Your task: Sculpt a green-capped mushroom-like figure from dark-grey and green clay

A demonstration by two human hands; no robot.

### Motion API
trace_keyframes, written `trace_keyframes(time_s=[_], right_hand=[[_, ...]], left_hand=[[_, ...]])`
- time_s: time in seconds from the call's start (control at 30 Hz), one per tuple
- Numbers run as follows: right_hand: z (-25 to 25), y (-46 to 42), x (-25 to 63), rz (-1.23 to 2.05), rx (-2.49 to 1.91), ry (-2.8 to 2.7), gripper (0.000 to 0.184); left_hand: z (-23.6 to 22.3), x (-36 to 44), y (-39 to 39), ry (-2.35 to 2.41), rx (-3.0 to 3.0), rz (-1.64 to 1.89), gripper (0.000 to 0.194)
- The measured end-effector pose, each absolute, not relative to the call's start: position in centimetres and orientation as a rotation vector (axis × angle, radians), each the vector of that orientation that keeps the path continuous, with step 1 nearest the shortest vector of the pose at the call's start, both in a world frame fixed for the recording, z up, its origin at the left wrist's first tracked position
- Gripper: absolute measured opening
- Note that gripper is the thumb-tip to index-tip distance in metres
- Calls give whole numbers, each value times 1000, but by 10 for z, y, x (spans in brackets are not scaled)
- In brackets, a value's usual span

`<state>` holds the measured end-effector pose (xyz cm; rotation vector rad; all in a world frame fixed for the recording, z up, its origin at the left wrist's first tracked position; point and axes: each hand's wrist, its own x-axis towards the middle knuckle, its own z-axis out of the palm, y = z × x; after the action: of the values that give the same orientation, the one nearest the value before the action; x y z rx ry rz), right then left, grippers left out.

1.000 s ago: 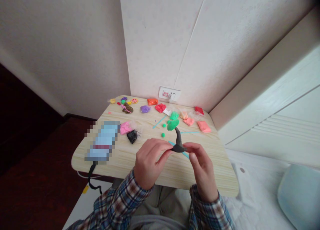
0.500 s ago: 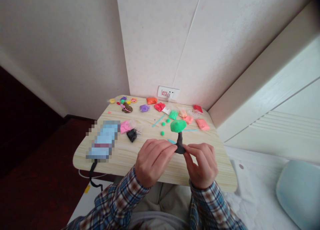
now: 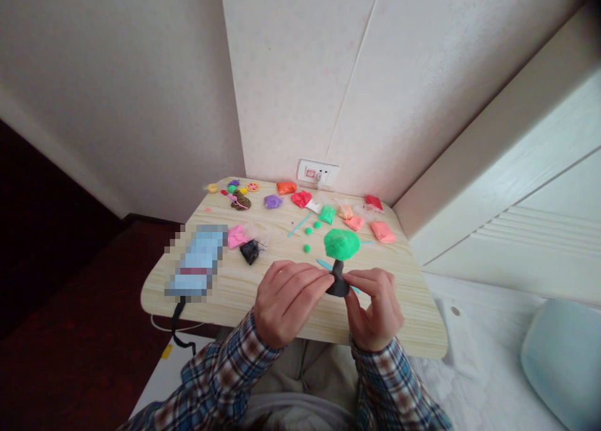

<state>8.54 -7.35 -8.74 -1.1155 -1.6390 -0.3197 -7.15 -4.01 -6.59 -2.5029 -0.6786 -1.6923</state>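
Note:
A small clay tree with a rounded green crown, a dark grey trunk and a flat black base is held up over the near part of the table. My left hand pinches the left edge of its base between thumb and fingers. On the opposite edge, my right hand is closed in a similar pinch. Beyond the tree lie several little green clay balls. A blue modelling tool lies partly hidden behind the trunk and hands.
The wooden table bears a blurred-out phone at left, black clay, pink clay, a green clay packet and a brown clay piece with small coloured shapes around it. A wall socket is behind.
The tree has tipped toward the far side, showing more of its crown's top, and sits slightly lower. Both hands keep their pinch on the base. The view has shifted a little.

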Motion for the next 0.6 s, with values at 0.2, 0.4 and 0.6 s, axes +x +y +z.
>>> trace_keyframes(time_s=[0.2,0.4,0.6], right_hand=[[-101,-69,81,-90,-1242,-1717,21],[-118,-74,84,-99,-1372,-1809,32],[-123,-79,97,-7,-1418,-1677,31]], left_hand=[[-92,-81,-27,-688,-2500,-1594,18],[-117,-78,-12,-656,-2545,-1282,11],[-120,-71,-11,-712,-2673,-962,16]])
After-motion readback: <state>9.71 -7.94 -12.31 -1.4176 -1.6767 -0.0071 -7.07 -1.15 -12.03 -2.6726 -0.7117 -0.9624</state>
